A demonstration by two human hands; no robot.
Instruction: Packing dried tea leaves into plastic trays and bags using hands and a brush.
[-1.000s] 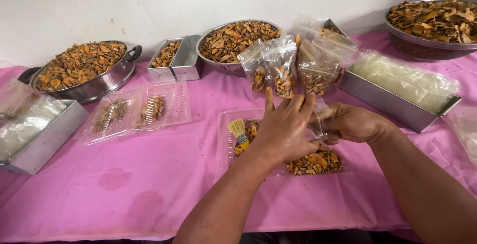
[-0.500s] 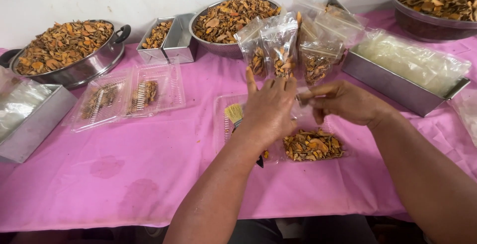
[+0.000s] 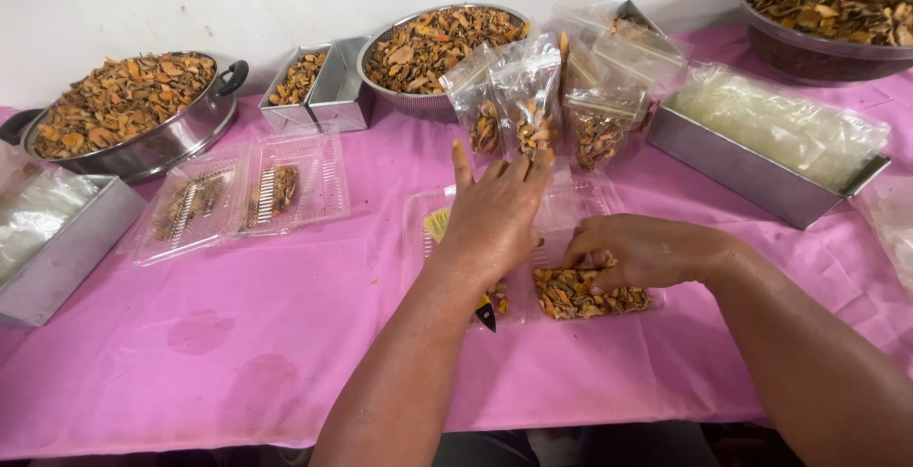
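Change since half a second ago: the right hand (image 3: 647,253) has dropped from mid-air, where it pinched something by the standing bags, down onto the filled bag on the table; the left hand (image 3: 495,215) has lowered and flattened out beside it.
Filled bag (image 3: 590,293): a clear packet of dried orange-brown chips lying flat on the pink tablecloth (image 3: 238,334), right in front of the person.
Its axis: the long side runs left to right, across the table edge; which end is the mouth I cannot tell, as the right hand covers the upper part.
Right hand: fingers curled and pressing down on the bag's top edge, seemingly to flatten the chips and hold the packet still.
Left hand: spread open, fingers apart and pointing away, palm resting on the clear tray (image 3: 561,210) next to the bag, clamped on nothing.
Under the left wrist: a small yellow and black tool (image 3: 487,313), mostly hidden.
Farther out: packed bags (image 3: 518,96) stand upright in a cluster, propped against one another so they stay on end.
Left of that: a hinged clear box (image 3: 242,196) lies open with a few chips.
Supply: a round bowl (image 3: 437,44) and a handled pan (image 3: 128,115) heaped with chips; a steel tray (image 3: 761,139) of empty bags.
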